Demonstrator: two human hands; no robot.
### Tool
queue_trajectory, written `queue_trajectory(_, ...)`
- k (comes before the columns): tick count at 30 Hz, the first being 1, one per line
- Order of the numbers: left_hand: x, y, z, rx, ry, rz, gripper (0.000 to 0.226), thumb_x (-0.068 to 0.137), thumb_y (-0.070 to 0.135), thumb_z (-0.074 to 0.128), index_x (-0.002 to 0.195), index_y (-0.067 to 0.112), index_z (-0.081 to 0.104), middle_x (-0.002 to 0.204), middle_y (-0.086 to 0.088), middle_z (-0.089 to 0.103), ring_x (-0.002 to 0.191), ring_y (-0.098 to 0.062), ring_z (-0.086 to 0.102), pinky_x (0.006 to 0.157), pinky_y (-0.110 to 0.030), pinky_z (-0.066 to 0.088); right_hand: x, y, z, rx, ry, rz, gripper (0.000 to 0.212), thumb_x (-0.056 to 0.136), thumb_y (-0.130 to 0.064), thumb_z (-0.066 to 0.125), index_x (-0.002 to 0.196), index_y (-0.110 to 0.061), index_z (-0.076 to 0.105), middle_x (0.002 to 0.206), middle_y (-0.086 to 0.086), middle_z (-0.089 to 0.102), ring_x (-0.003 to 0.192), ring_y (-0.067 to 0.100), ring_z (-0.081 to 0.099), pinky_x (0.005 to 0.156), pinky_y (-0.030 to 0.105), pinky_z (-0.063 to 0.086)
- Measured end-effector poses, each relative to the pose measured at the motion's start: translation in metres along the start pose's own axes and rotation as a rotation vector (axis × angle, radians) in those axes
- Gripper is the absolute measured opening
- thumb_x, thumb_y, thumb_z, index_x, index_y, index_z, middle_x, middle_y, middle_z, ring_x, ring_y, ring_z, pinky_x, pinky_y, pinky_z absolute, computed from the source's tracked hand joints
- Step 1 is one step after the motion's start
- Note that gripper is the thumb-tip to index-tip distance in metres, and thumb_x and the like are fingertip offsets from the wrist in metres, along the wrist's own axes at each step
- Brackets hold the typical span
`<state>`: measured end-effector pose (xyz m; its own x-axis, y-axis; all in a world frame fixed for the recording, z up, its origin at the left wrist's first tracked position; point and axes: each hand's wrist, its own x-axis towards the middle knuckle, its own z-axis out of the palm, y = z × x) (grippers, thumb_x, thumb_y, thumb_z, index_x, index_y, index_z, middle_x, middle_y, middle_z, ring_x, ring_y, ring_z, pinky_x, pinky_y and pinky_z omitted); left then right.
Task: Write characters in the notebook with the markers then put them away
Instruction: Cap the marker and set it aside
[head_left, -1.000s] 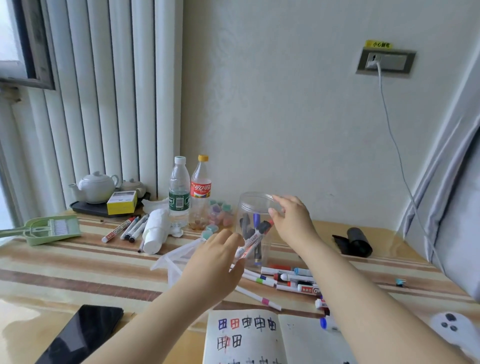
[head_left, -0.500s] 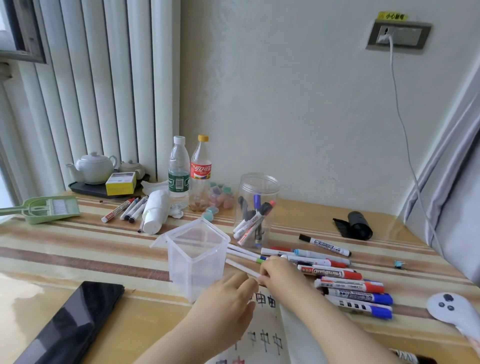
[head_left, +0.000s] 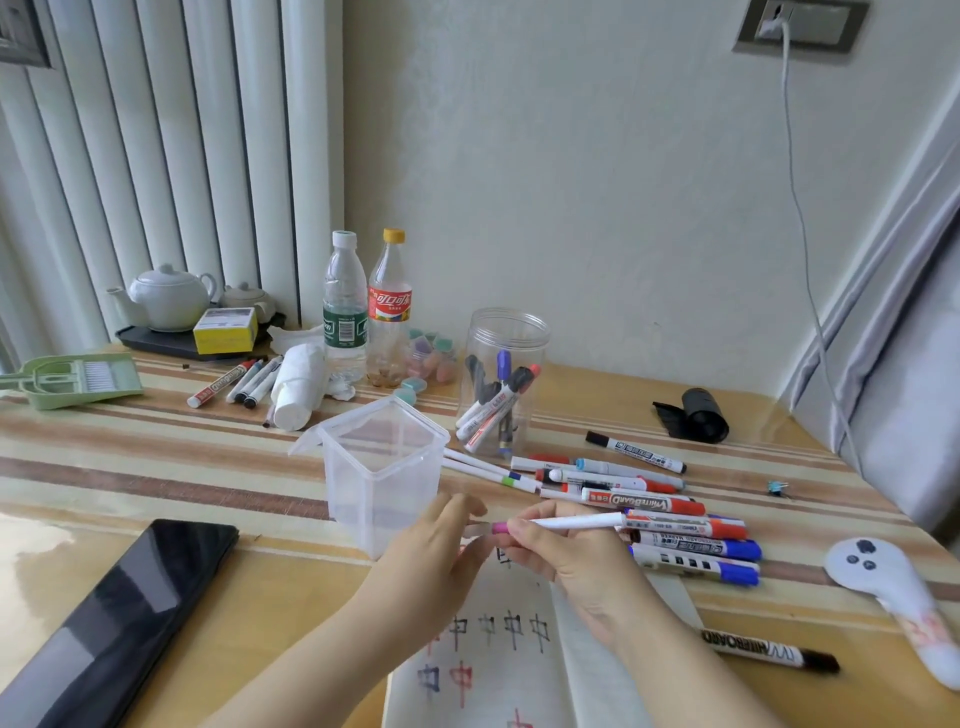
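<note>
holding one thin pen (head_left: 566, 522), two hands (head_left: 441, 545), one notebook (head_left: 498, 675)

Both hands together, left (head_left: 436, 545) and right (head_left: 561, 556) fingers pinching.

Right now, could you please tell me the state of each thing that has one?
Pen: held level by both hands.
Left hand: pinching its cap end.
Right hand: gripping the barrel.
Tub: open, upright.
Jar: lidless, holding markers.
Notebook: open, written in.
Bottles: capped.

A home room: teapot (head_left: 167, 298), drink bottles (head_left: 344, 306), radiator (head_left: 171, 156) beside a striped table (head_left: 130, 467).
</note>
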<state>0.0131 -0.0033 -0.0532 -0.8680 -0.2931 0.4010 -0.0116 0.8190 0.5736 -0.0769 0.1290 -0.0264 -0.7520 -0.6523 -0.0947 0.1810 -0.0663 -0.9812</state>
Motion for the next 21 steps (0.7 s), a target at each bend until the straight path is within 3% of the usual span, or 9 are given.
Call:
queue_trajectory(3,-0.004,-0.003,0.005,0.003,-0.023,0.046,0.023,0.097,0.029,0.039,0.104,0.014,0.055,0.086,0.013,0.045,0.074,-0.009,0.049,0.072,-0.028,0.043,-0.004,0.006,0.001,-0.046,-0.004,0.043,0.028,0.068,-0.023,0.071,0.083,0.001,0.068,0.073,0.012,0.071,0.065,0.014,0.068,0.06,0.02,0.053)
queue_trajectory(6,-0.007,-0.008,0.007,0.0,-0.013,-0.003,0.019,0.098,0.026,0.036,0.096,0.014,0.051,0.077,0.014,0.042,0.07,-0.009,0.043,0.064,-0.023,0.035,-0.012,0.011,-0.001,-0.474,0.023,0.012,0.034,0.072,-0.041,0.071,0.077,-0.007,0.067,0.06,-0.002,0.065,0.05,0.006,0.058,0.051,0.017,0.046)
queue_trajectory(7,-0.009,-0.009,0.007,0.009,-0.031,-0.014,0.017,0.098,0.026,0.036,0.094,0.015,0.048,0.077,0.013,0.042,0.071,-0.011,0.044,0.063,-0.024,0.035,-0.013,0.015,-0.004,-0.692,0.069,-0.124,0.03,0.076,-0.042,0.071,0.073,-0.012,0.065,0.057,-0.007,0.061,0.049,0.002,0.053,0.052,0.016,0.043)
queue_trajectory(9,-0.011,-0.01,0.007,0.035,-0.089,0.004,0.013,0.098,0.025,0.034,0.088,0.019,0.041,0.075,0.013,0.041,0.07,-0.012,0.043,0.059,-0.022,0.032,-0.011,0.02,-0.011,-1.14,0.197,-0.603,0.021,0.082,-0.04,0.064,0.075,-0.02,0.064,0.067,-0.014,0.057,0.065,0.001,0.049,0.062,0.015,0.039)
queue_trajectory(11,-0.012,-0.009,0.006,0.051,-0.137,0.036,0.013,0.098,0.025,0.034,0.088,0.019,0.04,0.073,0.014,0.04,0.07,-0.012,0.04,0.058,-0.022,0.028,-0.005,0.027,-0.011,-1.421,0.148,-0.931,0.021,0.081,-0.037,0.053,0.089,-0.022,0.066,0.084,-0.012,0.06,0.082,0.006,0.05,0.077,0.019,0.038)
queue_trajectory(13,-0.014,-0.01,0.008,0.047,-0.15,0.062,0.022,0.098,0.03,0.034,0.094,0.014,0.048,0.08,0.008,0.049,0.075,-0.014,0.044,0.063,-0.024,0.031,0.001,0.037,-0.011,-1.525,0.052,-1.011,0.018,0.079,-0.03,0.055,0.089,-0.021,0.067,0.082,-0.009,0.062,0.079,0.013,0.056,0.074,0.024,0.045)
queue_trajectory(16,-0.018,-0.019,0.012,0.069,-0.134,0.119,0.049,0.09,0.046,0.022,0.097,0.008,0.053,0.09,-0.004,0.059,0.078,-0.018,0.051,0.067,-0.029,0.039,0.002,0.05,-0.01,-1.635,0.015,-1.041,0.013,0.071,-0.022,0.075,0.081,-0.023,0.066,0.066,-0.01,0.056,0.06,0.011,0.057,0.043,0.023,0.044)
queue_trajectory(18,-0.022,-0.024,0.013,0.04,-0.127,0.173,0.049,0.09,0.044,0.023,0.091,0.005,0.054,0.083,-0.007,0.059,0.069,-0.013,0.045,0.06,-0.025,0.033,-0.001,0.053,-0.011,-1.65,0.025,-1.069,0.007,0.082,-0.028,0.061,0.081,-0.025,0.066,0.061,-0.01,0.052,0.054,0.01,0.056,0.037,0.022,0.037)
queue_trajectory(21,-0.022,-0.026,0.012,0.015,-0.137,0.211,0.042,0.092,0.037,0.03,0.086,0.003,0.054,0.076,-0.007,0.057,0.071,-0.017,0.043,0.058,-0.025,0.03,-0.003,0.052,-0.009,-1.63,0.059,-1.064,0.028,0.086,-0.035,0.043,0.085,-0.027,0.07,0.056,-0.009,0.053,0.049,0.01,0.056,0.035,0.02,0.035)
